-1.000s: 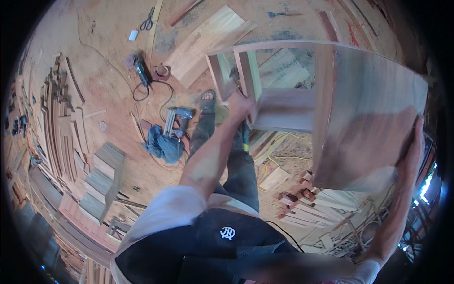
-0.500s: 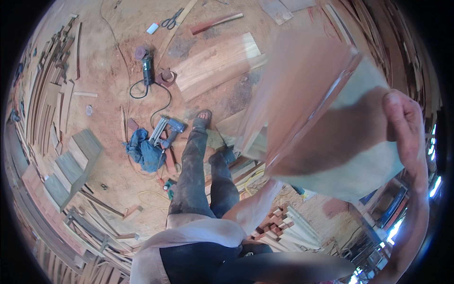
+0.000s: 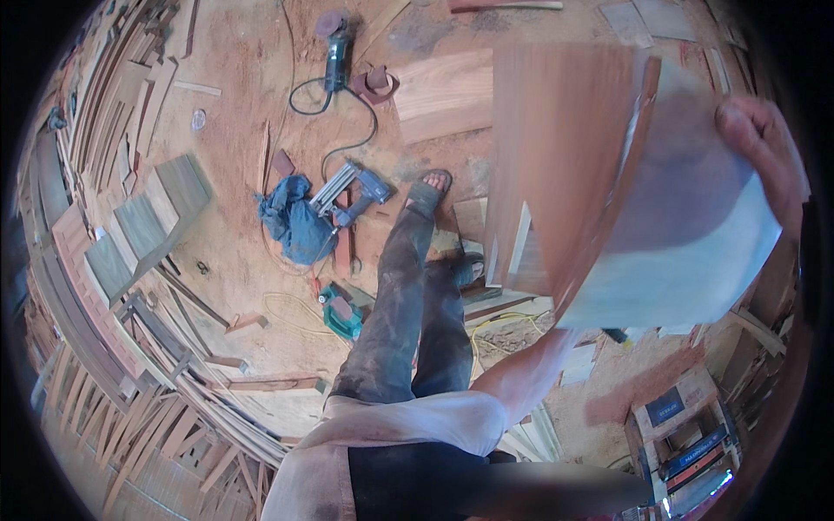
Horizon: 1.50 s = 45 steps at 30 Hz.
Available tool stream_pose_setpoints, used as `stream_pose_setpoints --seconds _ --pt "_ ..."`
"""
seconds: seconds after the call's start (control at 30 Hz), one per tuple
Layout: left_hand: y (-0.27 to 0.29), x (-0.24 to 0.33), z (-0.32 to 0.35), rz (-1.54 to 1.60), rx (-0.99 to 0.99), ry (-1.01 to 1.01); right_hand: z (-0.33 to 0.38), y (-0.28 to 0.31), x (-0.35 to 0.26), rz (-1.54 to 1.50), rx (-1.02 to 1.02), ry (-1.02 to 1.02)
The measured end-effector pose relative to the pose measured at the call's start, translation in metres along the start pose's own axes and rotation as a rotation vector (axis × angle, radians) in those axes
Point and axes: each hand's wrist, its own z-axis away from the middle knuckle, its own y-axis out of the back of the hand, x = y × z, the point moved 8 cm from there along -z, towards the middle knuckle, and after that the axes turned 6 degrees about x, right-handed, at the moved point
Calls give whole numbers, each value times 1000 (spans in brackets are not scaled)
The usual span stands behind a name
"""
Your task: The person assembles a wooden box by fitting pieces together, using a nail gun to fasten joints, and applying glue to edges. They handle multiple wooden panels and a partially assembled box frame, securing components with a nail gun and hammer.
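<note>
A wooden piece made of joined boards [image 3: 565,156] is held up in front of me on the right, slightly blurred. One broad face is reddish brown. The other is pale and catches the light, and a narrow edge strip runs between them. My right hand [image 3: 764,143] grips the far right edge of the pale board, thumb on the near face. From below, my left forearm [image 3: 530,373] reaches up behind the lower end of the piece, which hides that hand and its fingers.
On the dirt floor lie an angle grinder [image 3: 336,61], a nail gun [image 3: 356,191] on a blue cloth [image 3: 300,221], and a green power tool [image 3: 341,313]. A flat board [image 3: 443,95] lies beyond my feet. Stepped joined boards [image 3: 143,226] and stacked strips [image 3: 130,113] line the left.
The wooden piece has turned more upright, and my right hand has moved up with it. My view has shifted, so the floor tools appear farther right and the green power tool shows more fully.
</note>
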Motion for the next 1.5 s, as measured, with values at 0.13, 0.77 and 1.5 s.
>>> stream_pose_setpoints --seconds 0.13,0.77,1.5 --pt "-21 -37 -1 131 86 50 -60 26 25 72 468 326" --pt "109 270 197 -873 -451 142 -160 14 26 361 1072 271" --pt "312 477 230 -839 293 -506 -65 -158 -11 448 841 174"
